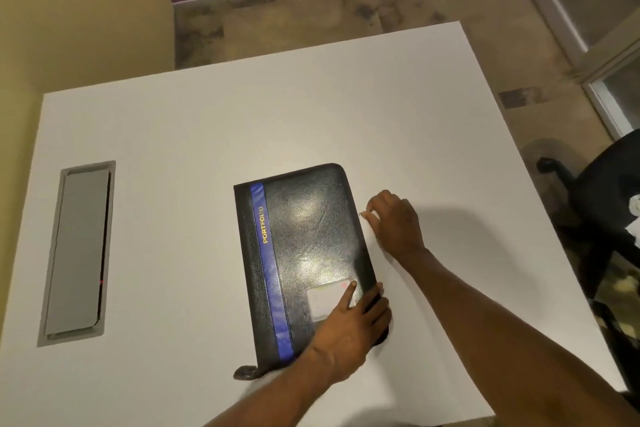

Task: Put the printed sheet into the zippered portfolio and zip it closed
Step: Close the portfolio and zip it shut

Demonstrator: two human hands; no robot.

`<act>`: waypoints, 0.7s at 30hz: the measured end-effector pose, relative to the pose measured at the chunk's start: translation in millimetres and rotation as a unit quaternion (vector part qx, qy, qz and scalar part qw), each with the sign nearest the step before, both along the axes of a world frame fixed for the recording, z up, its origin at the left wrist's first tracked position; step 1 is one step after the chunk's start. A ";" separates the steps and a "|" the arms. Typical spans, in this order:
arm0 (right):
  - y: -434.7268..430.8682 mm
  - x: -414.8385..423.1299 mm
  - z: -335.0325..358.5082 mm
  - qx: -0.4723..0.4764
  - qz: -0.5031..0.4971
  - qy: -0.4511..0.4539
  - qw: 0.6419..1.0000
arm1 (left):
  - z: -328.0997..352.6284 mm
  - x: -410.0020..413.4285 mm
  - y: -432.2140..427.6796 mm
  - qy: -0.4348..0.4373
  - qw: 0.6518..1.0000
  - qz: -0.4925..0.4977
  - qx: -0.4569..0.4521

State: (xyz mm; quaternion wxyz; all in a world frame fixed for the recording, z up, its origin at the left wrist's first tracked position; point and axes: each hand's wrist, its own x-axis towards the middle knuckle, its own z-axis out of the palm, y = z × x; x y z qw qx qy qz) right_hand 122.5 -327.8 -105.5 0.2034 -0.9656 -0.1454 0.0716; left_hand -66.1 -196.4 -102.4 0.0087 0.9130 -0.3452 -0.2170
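Note:
A black zippered portfolio (304,253) with a blue stripe and gold lettering lies closed on the white table (207,135). My left hand (349,326) rests flat on its near right corner, fingers spread, partly over a pale card window (323,298). My right hand (394,222) is at the portfolio's right edge, about halfway along, with thumb and finger pinched on a small metal zipper pull (367,211). The printed sheet is not visible. A strap tab (246,373) sticks out at the near left corner.
A grey cable hatch (78,253) is set into the table at the left. A black office chair (602,191) stands beyond the right table edge. The far table edge drops to a mottled floor.

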 end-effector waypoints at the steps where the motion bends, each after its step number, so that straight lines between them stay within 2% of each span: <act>1: 3.6 8.8 -0.1 -0.002 0.002 -0.001 1.000 | -0.7 0.6 -0.1 -0.006 1.000 -0.001 -0.003; 11: 38.2 94.4 -1.7 -0.024 0.040 0.006 0.999 | -9.6 2.8 -5.8 -0.080 0.995 0.012 -0.054; 16: 49.7 114.7 -0.6 -0.045 0.072 0.039 0.996 | -14.1 12.2 10.1 -0.040 0.998 -0.017 -0.037; 18: 49.1 115.3 -0.6 -0.033 0.066 0.046 0.996 | -11.6 28.3 19.8 -0.039 0.993 0.061 -0.092; 21: 46.8 114.9 0.7 -0.011 0.069 0.057 0.996 | -2.2 77.0 49.0 -0.050 0.957 0.247 -0.142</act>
